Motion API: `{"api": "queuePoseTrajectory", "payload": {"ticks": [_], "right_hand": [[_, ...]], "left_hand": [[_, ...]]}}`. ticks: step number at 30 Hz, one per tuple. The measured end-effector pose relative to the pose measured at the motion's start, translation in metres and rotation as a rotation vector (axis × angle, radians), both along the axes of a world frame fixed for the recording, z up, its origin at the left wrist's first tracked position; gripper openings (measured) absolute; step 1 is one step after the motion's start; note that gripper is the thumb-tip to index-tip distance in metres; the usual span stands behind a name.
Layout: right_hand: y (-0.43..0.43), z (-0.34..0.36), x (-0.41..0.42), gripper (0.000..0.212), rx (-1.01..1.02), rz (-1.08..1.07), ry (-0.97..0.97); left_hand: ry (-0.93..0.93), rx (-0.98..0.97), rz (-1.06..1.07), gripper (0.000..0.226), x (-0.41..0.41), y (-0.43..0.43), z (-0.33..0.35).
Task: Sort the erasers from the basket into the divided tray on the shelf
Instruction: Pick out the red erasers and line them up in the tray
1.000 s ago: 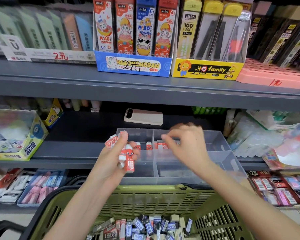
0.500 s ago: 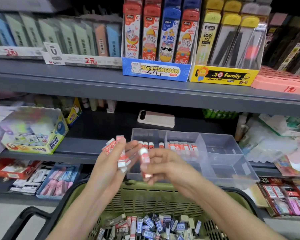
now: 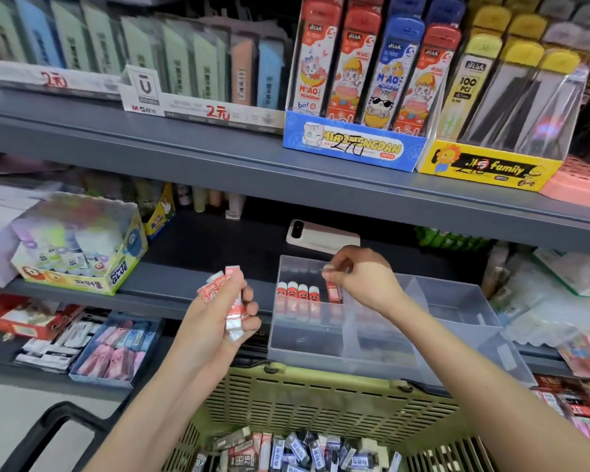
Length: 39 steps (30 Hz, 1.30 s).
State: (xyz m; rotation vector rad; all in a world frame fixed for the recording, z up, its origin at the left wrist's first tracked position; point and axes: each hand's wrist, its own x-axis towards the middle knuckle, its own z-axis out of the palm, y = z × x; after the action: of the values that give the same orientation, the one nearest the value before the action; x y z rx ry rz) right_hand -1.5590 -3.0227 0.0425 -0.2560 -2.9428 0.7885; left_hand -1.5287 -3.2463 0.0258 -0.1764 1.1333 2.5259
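Observation:
A clear divided tray [image 3: 450, 321] sits on the lower shelf, overhanging its front edge. Its back-left compartment holds a row of upright red-and-white erasers [image 3: 298, 294]. My right hand [image 3: 361, 277] hovers over that compartment and pinches one red eraser [image 3: 333, 290] by its top, standing it at the right end of the row. Left of the tray, my left hand [image 3: 218, 315] grips a bundle of red-and-white erasers [image 3: 230, 298]. Below, a green basket [image 3: 321, 396] holds several loose erasers [image 3: 286, 451] in dark, blue and red sleeves.
A phone [image 3: 321, 236] lies on the shelf behind the tray. A glue box [image 3: 82, 247] stands at the left. The upper shelf [image 3: 218, 158] overhangs the tray and carries pencil-lead boxes. Bagged goods sit right of the tray; packs fill the lowest shelf.
My right hand took one eraser from the left hand's bundle and carried it up into the tray's back-left compartment. The camera view shifted leftward and down.

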Motion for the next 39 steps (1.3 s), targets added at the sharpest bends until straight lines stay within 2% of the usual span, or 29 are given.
{"api": "queuePoseTrajectory", "payload": {"ticks": [4,7,11,14,16,20,23,25,27,29,32,34,36,39], "right_hand": [[-0.002,-0.009,-0.004,0.015,-0.078,-0.023,0.037],[-0.001,-0.012,-0.003,0.014,-0.046,-0.013,0.033],[-0.005,-0.011,-0.004,0.007,0.127,0.051,-0.019],[-0.007,-0.009,-0.004,0.020,0.578,0.121,0.085],[-0.006,-0.008,-0.004,0.024,0.738,0.181,0.070],[-0.004,-0.004,-0.004,0.030,0.729,0.170,-0.115],[-0.002,0.000,-0.008,0.041,0.798,0.191,-0.219],[-0.002,0.005,-0.007,0.043,0.804,0.187,-0.227],[-0.004,0.011,-0.001,0.040,0.734,0.174,-0.103],[-0.013,0.015,0.008,0.041,0.497,0.186,0.034],[-0.039,0.025,0.025,0.033,-0.232,0.316,-0.014],[-0.058,0.030,0.034,0.017,-0.561,0.395,-0.110],[-0.073,0.028,0.039,0.020,-0.645,0.461,-0.146],[-0.079,0.027,0.045,0.015,-0.718,0.453,-0.131]], "left_hand": [[0.005,-0.014,-0.011,0.026,-0.001,-0.001,-0.001],[0.019,-0.059,-0.017,0.021,0.000,-0.002,-0.002],[0.018,-0.126,-0.002,0.032,0.001,-0.004,-0.002],[0.022,-0.157,-0.004,0.044,0.001,-0.006,-0.003],[0.014,-0.163,-0.014,0.050,0.000,-0.007,-0.005],[0.033,-0.159,-0.050,0.045,0.000,-0.007,-0.007],[0.031,-0.204,-0.035,0.054,0.001,-0.006,-0.008],[0.037,-0.212,-0.021,0.051,0.002,-0.005,-0.010],[0.050,-0.204,-0.015,0.039,0.002,-0.004,-0.010],[0.058,-0.199,0.000,0.035,0.001,-0.004,-0.010],[0.083,-0.184,-0.019,0.032,0.000,-0.005,-0.012],[0.128,-0.179,-0.050,0.038,0.002,-0.005,-0.011],[0.188,-0.175,-0.091,0.043,0.005,-0.005,-0.010],[0.194,-0.151,-0.113,0.028,0.009,-0.002,-0.005]]}}
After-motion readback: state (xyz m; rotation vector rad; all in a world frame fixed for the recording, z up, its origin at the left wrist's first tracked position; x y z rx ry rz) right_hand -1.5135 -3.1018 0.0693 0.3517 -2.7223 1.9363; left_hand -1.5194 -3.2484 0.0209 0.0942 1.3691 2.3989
